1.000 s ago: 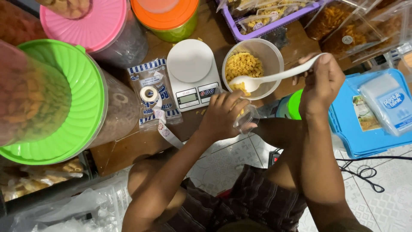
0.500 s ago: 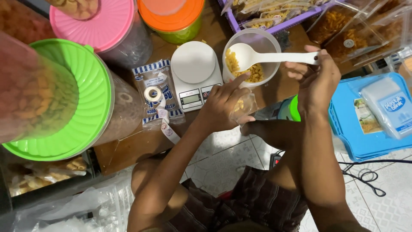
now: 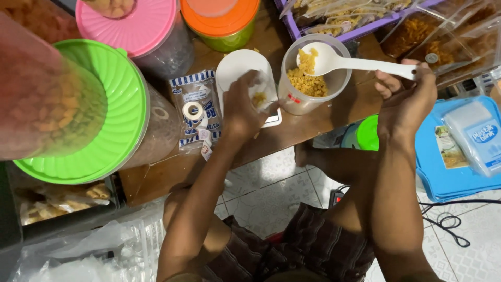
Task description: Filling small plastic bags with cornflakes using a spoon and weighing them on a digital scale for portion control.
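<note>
The right hand (image 3: 404, 102) is clenching its grip around the handle end of a white plastic spoon (image 3: 344, 61), holding it nearly level so that the bowl is hanging over the mouth of a clear round tub (image 3: 313, 78). The spoon's bowl is carrying a small heap of yellow snack pieces (image 3: 309, 58), and more of the same pieces are lying in the bottom of the tub. The tub is standing upright on the wooden surface (image 3: 313, 122), just beside a small white kitchen scale (image 3: 239, 70).

The left hand (image 3: 241, 112) is hovering over the near edge of the scale, its grip pinching a small clear plastic pouch (image 3: 261, 96) that is holding a few yellow pieces; the pouch is sitting between the scale and the tub, and it is hard to tell whether it is touching either.

To the left of the scale, a blue-and-white striped packet (image 3: 190, 91) is lying flat with a roll of clear tape (image 3: 192, 111) resting on it. Farther left, a big jar with a green lid (image 3: 112, 112) is standing near jars with a pink lid (image 3: 138, 28) and an orange lid (image 3: 224, 18). A stack of blue trays (image 3: 443, 167) is sitting well apart on the right, above the tiled floor (image 3: 266, 193).
</note>
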